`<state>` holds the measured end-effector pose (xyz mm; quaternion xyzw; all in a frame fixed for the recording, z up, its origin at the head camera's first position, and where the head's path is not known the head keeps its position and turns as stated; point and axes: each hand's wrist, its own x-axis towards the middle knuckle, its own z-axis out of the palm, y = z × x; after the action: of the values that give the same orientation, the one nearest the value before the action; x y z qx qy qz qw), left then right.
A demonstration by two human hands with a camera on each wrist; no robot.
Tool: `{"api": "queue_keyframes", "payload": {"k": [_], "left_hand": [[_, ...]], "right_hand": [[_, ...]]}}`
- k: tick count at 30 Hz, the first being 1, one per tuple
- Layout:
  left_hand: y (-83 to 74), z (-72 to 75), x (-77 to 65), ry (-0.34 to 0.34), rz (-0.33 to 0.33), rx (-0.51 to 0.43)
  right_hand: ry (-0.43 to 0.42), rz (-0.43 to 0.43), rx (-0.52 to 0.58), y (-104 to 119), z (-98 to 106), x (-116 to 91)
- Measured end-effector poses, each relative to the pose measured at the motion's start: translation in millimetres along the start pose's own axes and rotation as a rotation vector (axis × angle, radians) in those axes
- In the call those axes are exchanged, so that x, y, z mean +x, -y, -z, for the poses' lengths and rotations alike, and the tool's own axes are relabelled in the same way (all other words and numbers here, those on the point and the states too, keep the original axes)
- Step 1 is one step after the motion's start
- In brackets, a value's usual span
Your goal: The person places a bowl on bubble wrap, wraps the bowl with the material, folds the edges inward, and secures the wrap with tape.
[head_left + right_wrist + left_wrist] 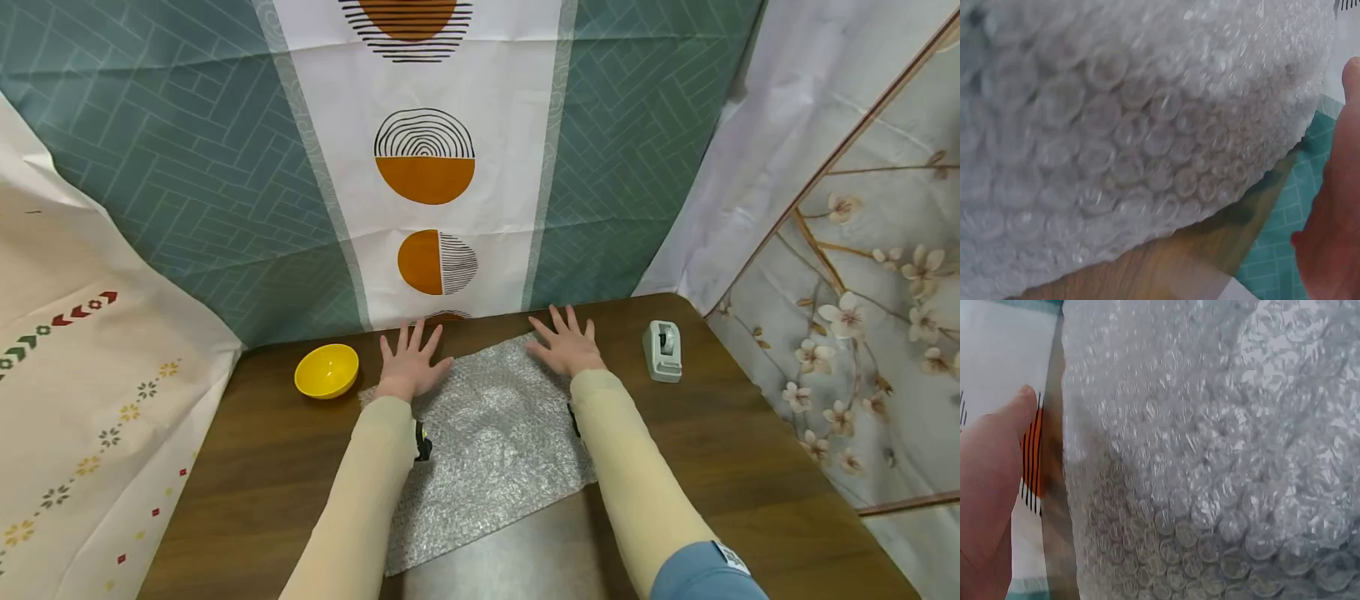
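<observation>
A sheet of bubble wrap [487, 450] lies spread on the brown table, its bubbles large in the left wrist view. My left hand [408, 364] is at the sheet's far left corner with its fingers spread. At the far right corner is my right hand [567, 346], its fingers likewise spread and straight. Neither hand grips anything. In the right wrist view the edge of the bubble wrap [1166, 187] curves beside part of my right hand [1335, 187]. Whether the palms press on the sheet cannot be told.
A yellow bowl [327, 371] stands left of my left hand. A white tape dispenser [663, 352] sits on the table [720, 467] to the right of my right hand. Patterned cloth [300, 167] hangs behind the table's far edge, with more fabric at both sides.
</observation>
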<state>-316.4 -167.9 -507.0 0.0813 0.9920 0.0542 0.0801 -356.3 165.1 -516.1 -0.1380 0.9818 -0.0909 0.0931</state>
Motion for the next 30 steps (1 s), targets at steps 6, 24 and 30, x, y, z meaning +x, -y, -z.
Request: {"api": "queue_keyframes", "payload": {"k": [6,24,30], "left_hand": [[-6.3,0.8,-5.4,0.009,-0.108,-0.102],[8.1,1.1,-70.0,0.066,-0.299,-0.259],[13.7,-12.8,-98.4,0.063,-0.368,-0.267]], "right_hand": [[0.038,0.043,0.064,-6.9,-2.0,-12.3],[0.116,0.419,0.096,-30.3,-6.3,-59.0],[0.141,0.493,0.102,-35.9,-17.7,-67.7]]}}
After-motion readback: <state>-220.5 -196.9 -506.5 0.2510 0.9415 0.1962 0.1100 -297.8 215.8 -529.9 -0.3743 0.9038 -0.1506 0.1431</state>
